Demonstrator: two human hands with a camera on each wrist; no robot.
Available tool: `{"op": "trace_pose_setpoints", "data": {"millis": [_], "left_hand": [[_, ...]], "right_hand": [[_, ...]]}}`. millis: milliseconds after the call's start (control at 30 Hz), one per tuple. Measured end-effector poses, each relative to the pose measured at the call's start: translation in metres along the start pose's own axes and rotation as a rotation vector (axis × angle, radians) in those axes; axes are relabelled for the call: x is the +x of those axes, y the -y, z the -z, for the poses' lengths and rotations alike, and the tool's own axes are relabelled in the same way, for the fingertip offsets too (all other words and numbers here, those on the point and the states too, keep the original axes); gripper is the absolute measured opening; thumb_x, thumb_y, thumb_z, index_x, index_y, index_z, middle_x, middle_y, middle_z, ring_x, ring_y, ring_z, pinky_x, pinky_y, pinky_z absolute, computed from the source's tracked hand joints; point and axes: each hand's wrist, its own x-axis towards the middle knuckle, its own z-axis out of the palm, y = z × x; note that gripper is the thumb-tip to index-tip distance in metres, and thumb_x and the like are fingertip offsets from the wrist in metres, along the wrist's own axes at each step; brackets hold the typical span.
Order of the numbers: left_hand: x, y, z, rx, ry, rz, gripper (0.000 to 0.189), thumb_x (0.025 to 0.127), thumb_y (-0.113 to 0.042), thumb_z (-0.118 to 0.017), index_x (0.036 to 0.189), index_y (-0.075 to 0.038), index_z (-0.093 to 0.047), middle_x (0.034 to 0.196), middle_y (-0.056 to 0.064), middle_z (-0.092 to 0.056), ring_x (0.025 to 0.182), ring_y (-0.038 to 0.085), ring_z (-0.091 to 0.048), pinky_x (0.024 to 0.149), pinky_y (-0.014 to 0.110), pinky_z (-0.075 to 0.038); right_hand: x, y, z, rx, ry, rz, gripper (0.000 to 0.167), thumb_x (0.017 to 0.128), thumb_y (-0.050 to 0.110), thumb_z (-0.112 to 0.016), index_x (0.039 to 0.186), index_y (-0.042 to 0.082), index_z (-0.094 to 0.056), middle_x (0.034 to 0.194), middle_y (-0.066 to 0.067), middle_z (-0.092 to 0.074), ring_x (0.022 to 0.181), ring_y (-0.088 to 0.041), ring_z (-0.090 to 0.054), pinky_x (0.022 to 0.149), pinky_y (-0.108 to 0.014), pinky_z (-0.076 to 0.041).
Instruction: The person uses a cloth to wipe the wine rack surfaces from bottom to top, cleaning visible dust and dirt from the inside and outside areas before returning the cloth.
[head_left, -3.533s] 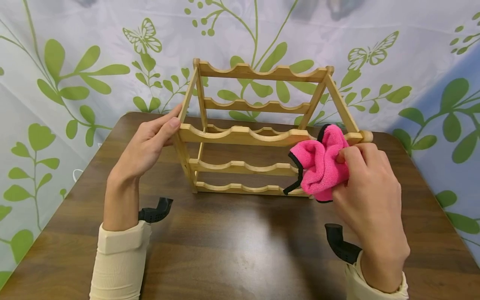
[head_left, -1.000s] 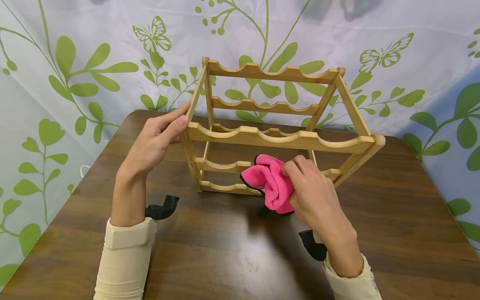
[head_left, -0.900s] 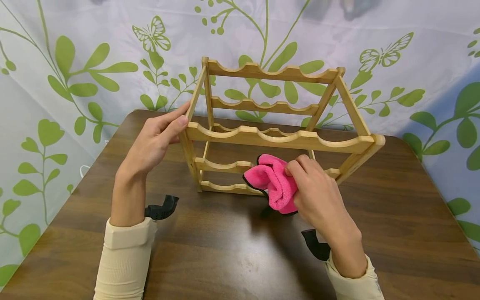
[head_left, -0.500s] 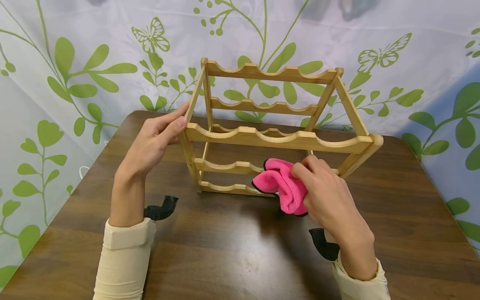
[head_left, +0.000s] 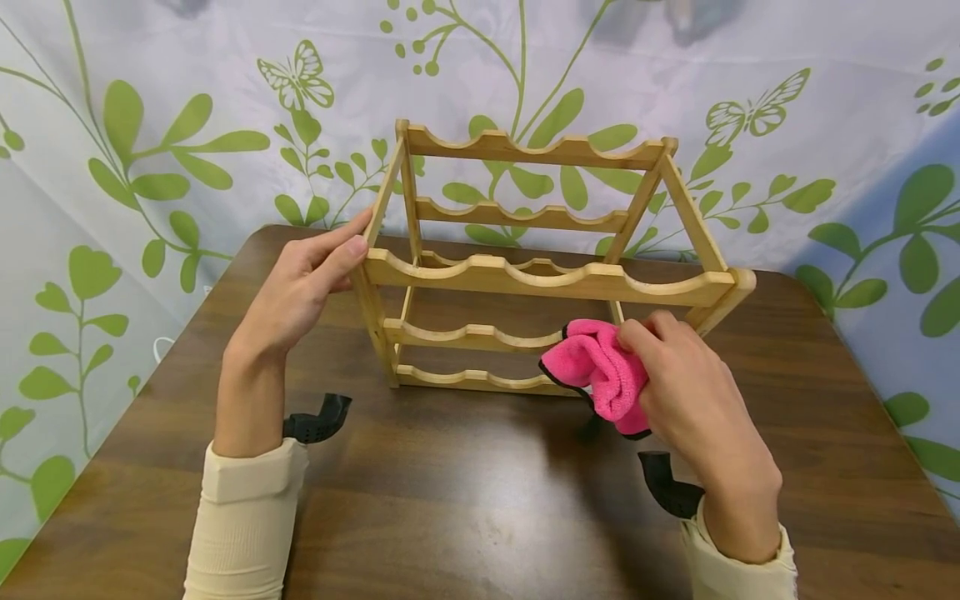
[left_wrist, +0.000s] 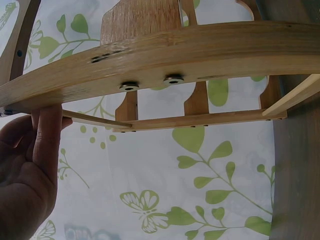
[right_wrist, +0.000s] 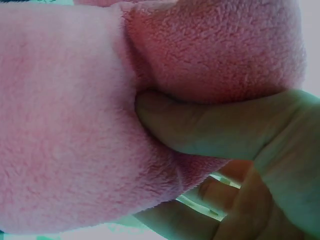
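Observation:
A light wooden wine rack with scalloped rails stands on the table. At its upper front left corner, my left hand holds the side frame, thumb on the front and fingers behind. The left wrist view shows those fingers against the underside of a bamboo-like bar. My right hand pinches a bunched pink cloth with black edging, in front of the rack's middle rail at the right. In the right wrist view the thumb presses into the fluffy cloth; some fingertips are hidden behind it.
The brown wooden table extends in front of the rack. Behind hangs a pale curtain printed with green leaves and butterflies. Black curved wrist pieces stick out from both cuffs. A white cable loop shows past the left edge.
My right hand first came down and left from the upper right corner with the cloth, then slid rightward along the middle rail. The left hand keeps its place on the rack.

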Motion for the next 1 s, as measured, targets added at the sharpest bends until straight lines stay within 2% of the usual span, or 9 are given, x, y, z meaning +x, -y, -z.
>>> {"op": "trace_pose_setpoints", "data": {"millis": [333,400,567,800,1000], "left_hand": [[0.0,-0.001,0.0,-0.004,0.003,0.0,0.043,0.107,-0.029,-0.045,0.148,-0.018,-0.046,0.148,0.007,-0.047,0.125,0.023,-0.051,0.098,0.053,-0.043],[0.0,-0.001,0.0,-0.008,0.004,0.002,0.043,0.106,-0.029,-0.045,0.148,-0.018,-0.046,0.148,0.008,-0.047,0.125,0.023,-0.051,0.098,0.053,-0.043],[0.0,-0.001,-0.001,-0.018,0.011,-0.002,0.044,0.106,-0.029,-0.045,0.149,-0.018,-0.045,0.146,0.009,-0.048,0.122,0.02,-0.053,0.098,0.053,-0.043],[0.0,0.0,-0.002,-0.013,0.003,0.008,0.044,0.106,-0.03,-0.046,0.149,-0.018,-0.045,0.146,0.01,-0.048,0.123,0.021,-0.052,0.098,0.054,-0.043],[0.0,-0.001,-0.001,-0.015,0.005,0.002,0.044,0.106,-0.029,-0.045,0.149,-0.017,-0.044,0.147,0.009,-0.047,0.123,0.02,-0.053,0.097,0.049,-0.045]], "right_hand": [[-0.003,-0.004,0.009,-0.043,0.003,-0.071,0.04,0.069,-0.014,-0.071,0.104,0.005,-0.064,0.093,-0.017,-0.056,0.081,-0.033,-0.053,0.062,-0.05,-0.05],[-0.005,-0.003,0.011,-0.053,-0.017,-0.071,0.038,0.071,-0.014,-0.069,0.104,0.005,-0.063,0.093,-0.017,-0.056,0.081,-0.034,-0.053,0.061,-0.051,-0.049],[-0.01,-0.004,0.018,-0.013,-0.115,-0.013,0.031,0.075,-0.015,-0.058,0.099,0.005,-0.062,0.091,-0.012,-0.057,0.08,-0.028,-0.054,0.062,-0.048,-0.046],[-0.012,0.005,0.029,0.049,-0.167,0.088,0.033,0.072,-0.011,-0.072,0.101,0.004,-0.065,0.093,-0.006,-0.06,0.075,-0.014,-0.052,0.061,-0.036,-0.045],[-0.013,0.017,0.031,0.052,-0.151,0.127,0.039,0.069,-0.009,-0.076,0.104,0.005,-0.066,0.095,-0.006,-0.06,0.08,-0.016,-0.055,0.059,-0.039,-0.049]]}}
